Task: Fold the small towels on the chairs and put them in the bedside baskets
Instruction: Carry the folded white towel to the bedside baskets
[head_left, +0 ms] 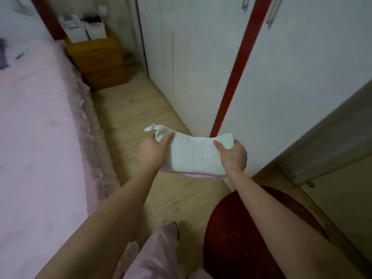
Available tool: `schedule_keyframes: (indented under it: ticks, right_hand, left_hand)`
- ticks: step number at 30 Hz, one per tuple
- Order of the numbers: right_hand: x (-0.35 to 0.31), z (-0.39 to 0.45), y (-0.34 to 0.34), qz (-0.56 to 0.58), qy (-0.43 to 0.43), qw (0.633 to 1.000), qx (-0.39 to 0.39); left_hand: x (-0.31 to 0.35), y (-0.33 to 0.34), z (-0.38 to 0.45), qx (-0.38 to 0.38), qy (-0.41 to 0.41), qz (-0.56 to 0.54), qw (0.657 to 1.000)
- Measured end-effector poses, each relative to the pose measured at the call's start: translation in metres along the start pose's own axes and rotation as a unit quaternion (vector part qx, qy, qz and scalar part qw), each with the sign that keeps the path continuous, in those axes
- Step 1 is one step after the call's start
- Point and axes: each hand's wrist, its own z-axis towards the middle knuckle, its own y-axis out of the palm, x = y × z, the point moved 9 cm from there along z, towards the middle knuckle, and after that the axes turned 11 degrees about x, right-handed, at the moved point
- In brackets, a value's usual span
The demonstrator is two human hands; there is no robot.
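Towel (pixel 193 156) — small, pale, folded, with a pink edge along its near side and a white loop tag at its far left corner — is held in the air above the wooden floor (pixel 128 117), at the picture's centre. Left hand (pixel 153 152) grasps its left end, thumb on top; right hand (pixel 233 154) grasps the right end likewise. At 11 o'clock, well apart, two white baskets (pixel 84 29) stand on a wooden bedside cabinet (pixel 100 59). A pink bed (pixel 36 121) lies at 9 o'clock, a red chair seat (pixel 237 228) at 5 o'clock.
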Motion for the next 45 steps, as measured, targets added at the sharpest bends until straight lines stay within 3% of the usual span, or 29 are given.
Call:
schedule_keyframes:
  ticks: [6,19,30,33,38,45]
  right_hand:
    - [-0.120,0.067,0.130,0.013,-0.079,0.996,-0.048]
    - [-0.356,0.173,0.377,0.011,-0.138,0.980,-0.143]
    - [-0.580,0.231,0.660,0.020,-0.188,0.930,-0.317]
    - [-0.634,0.238,0.730,-0.018,-0.208,0.914,-0.347]
    - [-0.703,0.260,0.865,-0.017,-0.166,0.909,-0.382]
    - [-0.812,0.328,0.993,-0.007,-0.145,0.924,-0.355]
  left_hand:
    - [0.019,-0.033,0.145,0.108,-0.031,-0.027,0.993]
    - [0.061,-0.083,0.440,0.177,-0.052,-0.070,0.980]
    - [0.068,-0.156,0.730,0.263,-0.143,-0.069,0.952]
    - [0.054,-0.173,0.802,0.263,-0.169,-0.075,0.947]
    - [0.040,-0.184,0.943,0.253,-0.181,-0.081,0.947]
    - [0.076,-0.182,1.141,0.207,-0.186,-0.074,0.958]
